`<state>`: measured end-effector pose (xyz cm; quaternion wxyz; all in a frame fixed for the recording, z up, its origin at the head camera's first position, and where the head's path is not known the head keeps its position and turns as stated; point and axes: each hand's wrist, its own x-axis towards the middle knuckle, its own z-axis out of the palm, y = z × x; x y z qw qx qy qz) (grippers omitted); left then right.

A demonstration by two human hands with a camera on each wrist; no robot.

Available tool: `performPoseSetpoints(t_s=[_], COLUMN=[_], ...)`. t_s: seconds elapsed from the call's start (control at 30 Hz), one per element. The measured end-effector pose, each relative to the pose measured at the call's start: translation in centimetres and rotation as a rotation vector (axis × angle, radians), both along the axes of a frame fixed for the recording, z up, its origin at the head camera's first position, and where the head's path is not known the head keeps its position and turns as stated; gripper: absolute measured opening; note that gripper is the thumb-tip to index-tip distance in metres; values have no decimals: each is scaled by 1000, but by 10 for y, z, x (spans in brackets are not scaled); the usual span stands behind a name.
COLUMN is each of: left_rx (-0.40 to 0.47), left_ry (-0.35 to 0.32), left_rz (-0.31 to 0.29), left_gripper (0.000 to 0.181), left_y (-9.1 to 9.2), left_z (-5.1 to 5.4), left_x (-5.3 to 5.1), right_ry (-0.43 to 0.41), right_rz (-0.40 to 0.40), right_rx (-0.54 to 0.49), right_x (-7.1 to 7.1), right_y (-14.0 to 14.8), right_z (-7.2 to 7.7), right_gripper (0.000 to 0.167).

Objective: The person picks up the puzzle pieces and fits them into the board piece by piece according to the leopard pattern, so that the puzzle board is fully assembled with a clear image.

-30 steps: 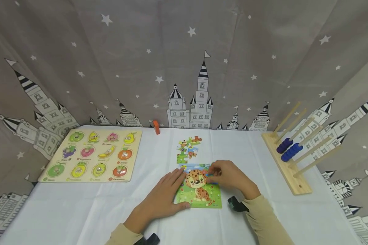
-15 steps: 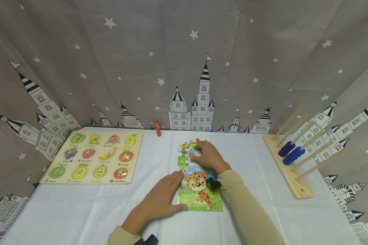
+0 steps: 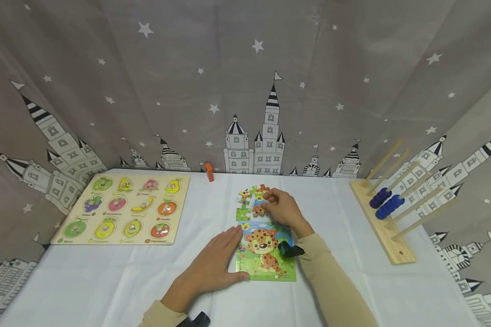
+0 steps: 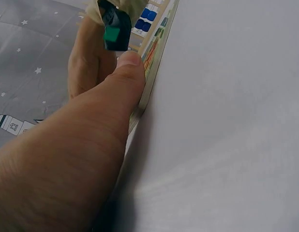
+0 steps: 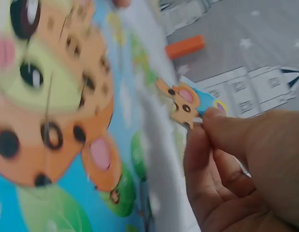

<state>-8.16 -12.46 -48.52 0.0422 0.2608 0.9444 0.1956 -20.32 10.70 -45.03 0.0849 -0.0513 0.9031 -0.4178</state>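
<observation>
A leopard picture puzzle lies on the white table in front of me. My left hand rests along its left edge with the fingers straight; in the left wrist view the thumb lies against the board's side. Beyond the board, my right hand pinches a jigsaw piece between thumb and fingertips. The right wrist view shows this piece tilted, with part of an orange spotted head, a pink ear and blue sky. Other loose jigsaw pieces lie left of and behind the right hand, which partly covers the group.
At the left lies a wooden fruit peg board. A wooden stacking stand with purple and blue beads is on the right. One orange block stands at the table's back edge, by the grey castle curtain.
My right hand has gone from the board's upper right to the loose pieces behind it and picked one up. The left hand has stayed on the board's left edge.
</observation>
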Motion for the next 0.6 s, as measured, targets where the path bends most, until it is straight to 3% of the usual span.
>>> performPoseSetpoints(t_s=[0.23, 0.43, 0.6], left_rx=[-3, 7, 2], left_ry=[-28, -23, 17], left_rz=[15, 17, -8], left_gripper=[113, 114, 108], left_y=[-1, -2, -1], left_z=[-1, -1, -1], left_x=[0, 0, 0], right_ry=[-32, 2, 33], right_rz=[67, 187, 218], right_rx=[-85, -6, 61], right_x=[28, 40, 43], right_y=[0, -11, -18], right_z=[10, 12, 7], right_gripper=[17, 15, 14])
